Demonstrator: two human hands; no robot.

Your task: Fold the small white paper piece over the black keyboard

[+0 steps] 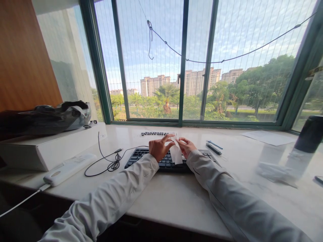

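Above a black keyboard (pixel 165 163), both hands meet at a thin white tissue (pixel 176 154). My left hand (pixel 159 148) has its thumb and fingers closed on the tissue's upper part. From the other side my right hand (pixel 186 146) pinches it with bent fingers. The tissue's loose end hangs down over the keys. Whether something small is wrapped in it, I cannot make out. Behind the keyboard lies a row of loose dark keycaps (pixel 154 133). The keyboard's cable (pixel 114 164) is coiled on its left.
Right of the keyboard lie a dark pen-like tool (pixel 213 148) and a thin blue stick (pixel 215 144). Farther right are a paper sheet (pixel 267 137), a clear plastic bag (pixel 277 172) and a black cup (pixel 310 133). A white power strip (pixel 70 169) and white box (pixel 50 148) stand left.
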